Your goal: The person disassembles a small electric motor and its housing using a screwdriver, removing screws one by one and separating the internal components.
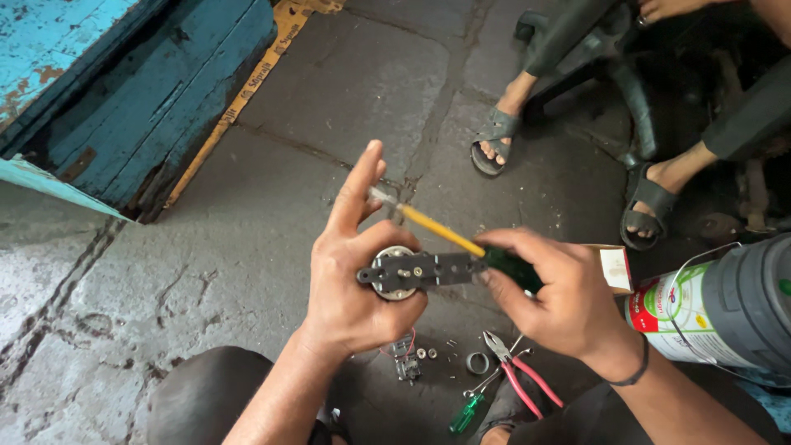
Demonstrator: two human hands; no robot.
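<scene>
The left hand (354,288) grips a round metal part with a black bracket (416,270); the right hand (552,297) clasps a yellow-shafted screwdriver (441,232). Loose screws (428,353) at six o'clock suggest it's mid-disassembly.

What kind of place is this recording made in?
Probably an informal repair spot on the ground, perhaps roadside. The person works over a cracked grey stone floor, with red-handled pliers, a green-handled screwdriver and small loose metal parts lying on it, beside a worn blue wooden frame.
</scene>
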